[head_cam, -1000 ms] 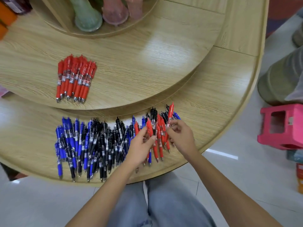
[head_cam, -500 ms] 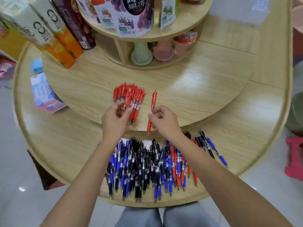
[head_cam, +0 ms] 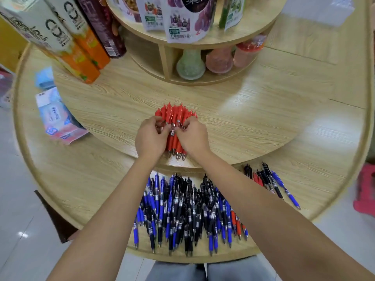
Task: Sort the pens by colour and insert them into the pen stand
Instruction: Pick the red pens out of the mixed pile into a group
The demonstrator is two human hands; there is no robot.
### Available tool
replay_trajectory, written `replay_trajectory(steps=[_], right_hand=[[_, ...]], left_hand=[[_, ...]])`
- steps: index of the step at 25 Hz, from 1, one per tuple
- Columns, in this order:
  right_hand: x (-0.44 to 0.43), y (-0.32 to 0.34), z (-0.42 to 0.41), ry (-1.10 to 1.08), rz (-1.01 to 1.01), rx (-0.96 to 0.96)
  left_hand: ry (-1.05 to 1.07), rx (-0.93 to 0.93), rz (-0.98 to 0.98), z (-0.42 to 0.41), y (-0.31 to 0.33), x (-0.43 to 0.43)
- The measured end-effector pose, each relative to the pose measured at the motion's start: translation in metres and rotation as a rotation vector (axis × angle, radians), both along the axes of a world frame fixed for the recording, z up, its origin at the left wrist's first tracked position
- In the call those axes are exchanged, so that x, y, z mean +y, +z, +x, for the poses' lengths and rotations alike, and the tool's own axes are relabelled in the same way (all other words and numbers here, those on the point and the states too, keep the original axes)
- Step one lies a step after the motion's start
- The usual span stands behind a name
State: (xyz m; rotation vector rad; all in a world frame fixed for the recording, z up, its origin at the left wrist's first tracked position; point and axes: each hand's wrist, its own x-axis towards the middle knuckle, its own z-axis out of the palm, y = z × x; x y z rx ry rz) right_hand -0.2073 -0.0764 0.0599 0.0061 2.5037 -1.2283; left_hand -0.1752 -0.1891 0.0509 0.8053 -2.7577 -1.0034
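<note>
A bundle of red pens (head_cam: 176, 115) lies on the middle wooden tier, tips toward me. My left hand (head_cam: 151, 138) and my right hand (head_cam: 192, 136) both rest on this bundle, fingers curled around the pens from either side. On the lower tier, under my forearms, lies a mixed pile of blue and black pens (head_cam: 182, 211) with a few red pens (head_cam: 236, 222) at its right. Several more black, red and blue pens (head_cam: 269, 183) lie loose further right. No pen stand is in view.
The round wooden display (head_cam: 263, 110) has stepped tiers. Drink cartons (head_cam: 81, 57) stand at the back left, tissue packs (head_cam: 56, 118) at the left, a green vase (head_cam: 190, 63) and pink cups (head_cam: 219, 61) in the centre shelf. A pink stool (head_cam: 365, 191) stands on the floor right.
My right hand has carried a red pen from the mixed pile up to the red bundle. Both hands have now closed around that bundle. My view has tilted upward.
</note>
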Motion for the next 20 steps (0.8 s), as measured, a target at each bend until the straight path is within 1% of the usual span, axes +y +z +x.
replay_trajectory(steps=[3, 6, 8, 9, 12, 14, 16, 20], right_hand=[[0.007, 0.007, 0.003, 0.004, -0.024, 0.002], [0.031, 0.021, 0.011, -0.035, -0.124, 0.036], [0.063, 0.03, 0.024, -0.091, -0.218, 0.043], [0.082, 0.032, 0.034, -0.119, -0.233, 0.047], [0.147, 0.028, 0.064, -0.193, -0.205, 0.027], [0.183, 0.013, 0.081, -0.262, -0.163, -0.003], [0.211, -0.006, 0.094, -0.308, -0.108, -0.044], [0.25, -0.044, 0.112, -0.256, 0.021, -0.106]], left_hand=[[-0.012, 0.062, 0.01, 0.009, 0.001, 0.001], [0.02, 0.169, 0.105, 0.027, 0.017, 0.021], [-0.049, 0.214, 0.2, 0.05, 0.026, 0.052], [-0.118, 0.202, 0.247, 0.065, 0.027, 0.07], [-0.349, 0.032, 0.356, 0.109, 0.012, 0.126], [-0.387, -0.115, 0.405, 0.127, -0.008, 0.156], [-0.427, -0.224, 0.409, 0.133, -0.027, 0.181], [-0.445, -0.332, 0.335, 0.133, -0.058, 0.226]])
